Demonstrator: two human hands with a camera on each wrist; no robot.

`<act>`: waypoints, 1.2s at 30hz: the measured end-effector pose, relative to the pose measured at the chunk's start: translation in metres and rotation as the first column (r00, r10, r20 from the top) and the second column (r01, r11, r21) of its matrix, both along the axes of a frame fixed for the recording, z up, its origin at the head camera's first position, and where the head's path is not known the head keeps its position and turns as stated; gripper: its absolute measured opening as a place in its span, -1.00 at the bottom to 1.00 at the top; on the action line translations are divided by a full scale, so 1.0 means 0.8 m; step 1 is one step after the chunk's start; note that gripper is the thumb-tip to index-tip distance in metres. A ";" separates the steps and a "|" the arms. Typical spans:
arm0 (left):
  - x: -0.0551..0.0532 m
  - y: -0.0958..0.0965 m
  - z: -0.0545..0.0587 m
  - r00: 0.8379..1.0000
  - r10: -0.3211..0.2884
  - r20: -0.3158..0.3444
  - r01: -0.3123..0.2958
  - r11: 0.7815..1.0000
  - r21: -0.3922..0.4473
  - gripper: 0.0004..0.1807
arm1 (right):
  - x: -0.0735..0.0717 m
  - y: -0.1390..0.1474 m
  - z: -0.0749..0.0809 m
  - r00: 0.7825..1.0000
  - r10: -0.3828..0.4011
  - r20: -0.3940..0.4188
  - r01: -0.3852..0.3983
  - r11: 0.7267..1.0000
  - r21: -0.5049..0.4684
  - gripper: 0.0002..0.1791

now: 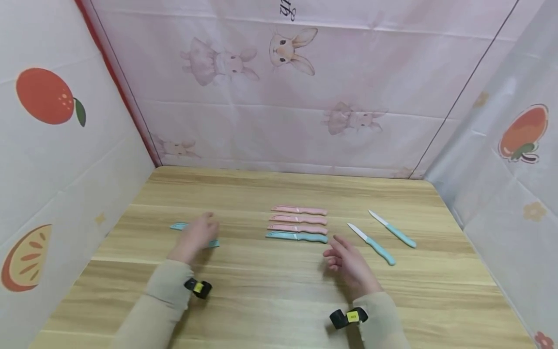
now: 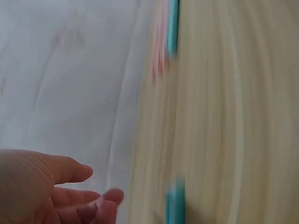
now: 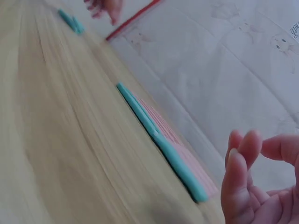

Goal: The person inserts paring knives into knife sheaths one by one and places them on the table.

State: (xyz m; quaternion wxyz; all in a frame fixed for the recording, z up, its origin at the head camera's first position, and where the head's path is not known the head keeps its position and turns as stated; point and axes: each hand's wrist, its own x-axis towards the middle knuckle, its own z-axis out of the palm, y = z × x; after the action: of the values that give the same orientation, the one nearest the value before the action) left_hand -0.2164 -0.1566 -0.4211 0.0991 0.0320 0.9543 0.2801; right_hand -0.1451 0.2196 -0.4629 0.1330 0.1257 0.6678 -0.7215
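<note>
Pink knives [image 1: 309, 220] beside blue knife [image 1: 311, 237]

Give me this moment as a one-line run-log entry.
left hand: empty, above blue sheaths; right hand: empty, near two bare blue knives; row: three sheathed pink knives, one sheathed blue knife

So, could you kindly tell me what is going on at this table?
A person has both hands over the table, holding nothing. The left hand hovers by two loose blue sheaths, and the right hand is near the handle end of a sheathed blue knife. That knife lies in a row with three sheathed pink knives. To the right, two blue-handled knives lie with bare blades, not yet sheathed.
</note>
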 end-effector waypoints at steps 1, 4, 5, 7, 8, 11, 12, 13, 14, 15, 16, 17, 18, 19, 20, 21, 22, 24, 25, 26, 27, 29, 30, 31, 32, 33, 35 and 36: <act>-0.003 -0.017 0.001 1.000 0.016 0.000 -0.016 0.999 -0.037 -0.45 | 0.000 0.003 0.002 1.000 -0.004 -0.009 0.004 1.000 0.029 -0.40; -0.011 -0.059 0.000 0.996 0.080 0.045 -0.073 0.988 -0.133 -0.46 | 0.000 0.013 0.007 0.999 -0.007 -0.035 0.011 0.994 0.110 -0.45; -0.014 -0.069 -0.001 0.994 0.101 0.050 -0.091 0.980 -0.175 -0.47 | 0.000 0.017 0.009 0.999 -0.007 -0.046 0.013 0.990 0.140 -0.46; -0.018 -0.085 -0.005 0.988 0.139 0.074 -0.119 0.967 -0.226 -0.46 | 0.001 0.026 0.013 0.997 -0.010 -0.082 0.028 0.976 0.214 -0.48; -0.021 -0.091 -0.008 0.984 0.155 0.084 -0.131 0.962 -0.241 -0.45 | 0.002 0.031 0.014 0.994 -0.019 -0.105 0.047 0.963 0.266 -0.50; -0.029 -0.100 -0.015 0.976 0.192 0.101 -0.158 0.949 -0.273 -0.38 | 0.004 0.049 0.017 0.982 -0.054 -0.180 0.133 0.880 0.457 -0.52; -0.032 -0.101 -0.018 0.973 0.204 0.103 -0.170 0.947 -0.274 -0.35 | 0.005 0.055 0.018 0.978 -0.067 -0.197 0.161 0.842 0.515 -0.53; -0.035 -0.103 -0.021 0.970 0.219 0.107 -0.184 0.945 -0.270 -0.32 | 0.006 0.061 0.019 0.975 -0.079 -0.205 0.185 0.802 0.568 -0.53; -0.038 -0.104 -0.023 0.966 0.232 0.110 -0.196 0.943 -0.270 -0.29 | 0.007 0.068 0.019 0.974 -0.092 -0.207 0.201 0.771 0.604 -0.52; -0.040 -0.104 -0.026 0.963 0.246 0.113 -0.209 0.940 -0.270 -0.26 | 0.008 0.074 0.020 0.975 -0.100 -0.198 0.205 0.748 0.632 -0.51; -0.044 -0.106 -0.029 0.960 0.255 0.114 -0.218 0.939 -0.266 -0.21 | 0.010 0.080 0.021 0.976 -0.102 -0.190 0.203 0.731 0.651 -0.50; -0.046 -0.106 -0.031 0.957 0.266 0.114 -0.229 0.937 -0.264 -0.18 | 0.011 0.086 0.022 0.980 -0.096 -0.174 0.190 0.715 0.673 -0.49; -0.049 -0.107 -0.034 0.954 0.276 0.114 -0.239 0.935 -0.263 -0.18 | 0.012 0.092 0.023 0.984 -0.089 -0.156 0.174 0.698 0.695 -0.48; -0.052 -0.107 -0.036 0.952 0.283 0.116 -0.245 0.933 -0.265 -0.16 | 0.013 0.097 0.023 0.987 -0.076 -0.141 0.154 0.682 0.715 -0.47; -0.054 -0.106 -0.037 0.951 0.287 0.113 -0.249 0.930 -0.270 -0.16 | 0.014 0.102 0.024 0.990 -0.060 -0.129 0.135 0.664 0.735 -0.46; -0.056 -0.106 -0.039 0.950 0.291 0.112 -0.253 0.928 -0.272 -0.17 | 0.014 0.106 0.023 0.992 -0.037 -0.118 0.114 0.642 0.759 -0.46; -0.057 -0.106 -0.039 0.948 0.298 0.112 -0.259 0.926 -0.274 -0.20 | 0.015 0.110 0.022 0.994 -0.017 -0.111 0.097 0.622 0.777 -0.46; -0.058 -0.104 -0.038 0.945 0.310 0.105 -0.274 0.924 -0.266 -0.29 | 0.015 0.116 0.020 0.995 0.016 -0.100 0.070 0.596 0.800 -0.47; -0.058 -0.103 -0.037 0.944 0.312 0.103 -0.278 0.926 -0.257 -0.32 | 0.015 0.118 0.019 0.995 0.030 -0.095 0.059 0.585 0.809 -0.47; -0.058 -0.102 -0.036 0.945 0.311 0.099 -0.280 0.928 -0.247 -0.36 | 0.015 0.120 0.017 0.994 0.034 -0.106 0.067 0.574 0.816 -0.48; -0.057 -0.102 -0.034 0.947 0.307 0.095 -0.279 0.931 -0.237 -0.39 | 0.014 0.121 0.016 0.994 0.040 -0.104 0.063 0.567 0.821 -0.49; -0.055 -0.101 -0.031 0.953 0.293 0.078 -0.271 0.938 -0.216 -0.43 | 0.014 0.123 0.014 0.994 0.044 -0.099 0.057 0.560 0.826 -0.51; -0.054 -0.100 -0.030 0.956 0.285 0.069 -0.266 0.942 -0.206 -0.44 | 0.014 0.124 0.013 0.995 0.046 -0.094 0.052 0.557 0.829 -0.52; -0.053 -0.100 -0.029 0.957 0.283 0.061 -0.267 0.944 -0.193 -0.45 | 0.013 0.125 0.012 0.995 0.046 -0.086 0.046 0.553 0.832 -0.52; -0.052 -0.100 -0.027 0.959 0.279 0.048 -0.266 0.947 -0.180 -0.42 | 0.013 0.125 0.011 0.996 0.045 -0.079 0.042 0.551 0.834 -0.54; -0.051 -0.100 -0.026 0.958 0.284 0.035 -0.275 0.949 -0.153 -0.38 | 0.012 0.126 0.011 0.997 0.045 -0.059 0.024 0.554 0.832 -0.55; -0.051 -0.101 -0.024 0.949 0.316 -0.004 -0.315 0.948 -0.050 -0.31 | 0.011 0.127 0.009 0.998 0.039 -0.043 0.015 0.549 0.836 -0.57; -0.050 -0.100 -0.021 0.941 0.339 -0.016 -0.339 0.940 0.029 -0.28 | 0.010 0.128 0.009 0.999 0.035 -0.037 0.012 0.549 0.836 -0.59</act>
State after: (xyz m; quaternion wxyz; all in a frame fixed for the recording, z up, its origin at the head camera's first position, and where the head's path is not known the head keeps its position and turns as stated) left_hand -0.2567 -0.2365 -0.4382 0.0390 -0.1283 0.9429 0.3050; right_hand -0.1374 0.3219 -0.4560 0.0455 0.1516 0.9342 -0.3198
